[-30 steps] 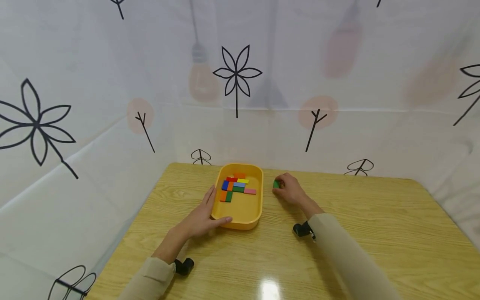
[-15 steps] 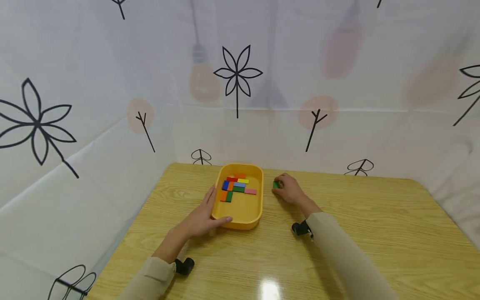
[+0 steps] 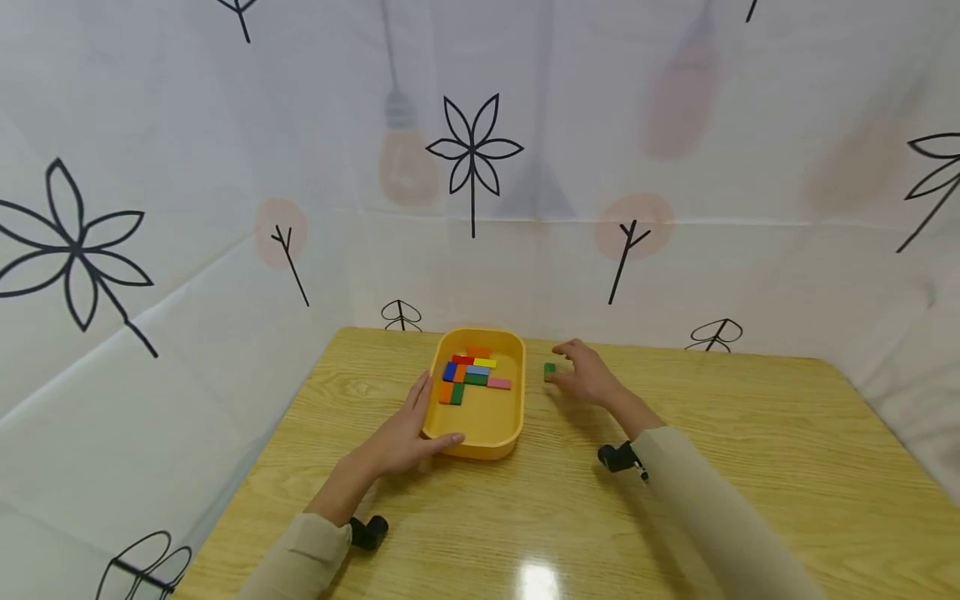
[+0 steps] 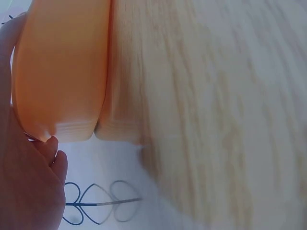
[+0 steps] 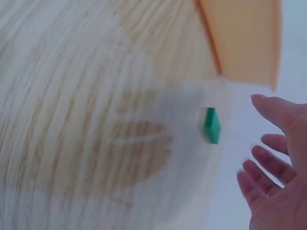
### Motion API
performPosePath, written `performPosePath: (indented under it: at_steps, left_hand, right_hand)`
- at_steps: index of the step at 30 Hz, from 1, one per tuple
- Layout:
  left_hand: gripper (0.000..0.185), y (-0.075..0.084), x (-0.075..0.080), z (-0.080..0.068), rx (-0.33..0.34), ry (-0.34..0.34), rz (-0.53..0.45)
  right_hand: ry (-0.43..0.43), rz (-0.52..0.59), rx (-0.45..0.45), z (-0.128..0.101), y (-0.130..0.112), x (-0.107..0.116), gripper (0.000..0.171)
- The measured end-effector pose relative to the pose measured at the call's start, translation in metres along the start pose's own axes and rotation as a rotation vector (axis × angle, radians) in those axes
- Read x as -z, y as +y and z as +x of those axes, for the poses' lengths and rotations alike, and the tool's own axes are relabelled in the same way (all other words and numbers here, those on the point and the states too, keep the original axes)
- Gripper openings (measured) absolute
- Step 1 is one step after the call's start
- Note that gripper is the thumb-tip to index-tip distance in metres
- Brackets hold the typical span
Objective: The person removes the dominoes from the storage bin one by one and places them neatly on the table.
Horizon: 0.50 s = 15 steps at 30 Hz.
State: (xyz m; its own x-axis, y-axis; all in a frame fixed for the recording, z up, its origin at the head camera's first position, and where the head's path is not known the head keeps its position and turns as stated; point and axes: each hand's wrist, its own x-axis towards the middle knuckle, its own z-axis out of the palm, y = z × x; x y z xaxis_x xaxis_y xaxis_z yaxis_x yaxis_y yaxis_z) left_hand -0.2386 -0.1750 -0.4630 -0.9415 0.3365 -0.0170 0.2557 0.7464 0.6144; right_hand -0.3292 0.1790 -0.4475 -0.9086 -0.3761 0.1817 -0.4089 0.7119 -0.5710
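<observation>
A yellow tray (image 3: 487,429) holds several small coloured blocks laid flat and close together in its left part. At its near left corner rests my left hand (image 3: 397,435), fingers stretched along the outer left side and thumb over the near rim. In the left wrist view, fingertips (image 4: 48,146) touch the far end of the orange-looking tray wall (image 4: 62,67). To the right of the tray, a small green rectangular block (image 3: 550,372) lies on the table. Beside it, my right hand (image 3: 588,379) has thumb and fingers spread. The right wrist view shows a gap between this block (image 5: 211,125) and the hand (image 5: 280,167).
The wooden table (image 3: 712,450) extends widely to the right and front. A white patterned curtain (image 3: 525,275) hangs behind its far edge and along the left. Each wrist wears a black camera, the right one (image 3: 618,457) low over the table.
My right hand has let go of the green block and drawn slightly to the right, its fingers spreading. The block stays beside the tray. The left hand and tray have not moved.
</observation>
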Motion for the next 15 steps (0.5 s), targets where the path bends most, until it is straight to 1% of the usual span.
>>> performPosePath:
  at_steps: [8, 15]
  left_hand:
    - [0.12, 0.0, 0.0, 0.0, -0.005, -0.003, -0.006]
    - [0.12, -0.002, 0.0, 0.0, -0.001, -0.003, 0.001]
  right_hand:
    - [0.001, 0.022, 0.049, -0.009, -0.016, 0.01, 0.053]
    - [0.013, 0.076, 0.103, -0.017, -0.037, 0.009, 0.043]
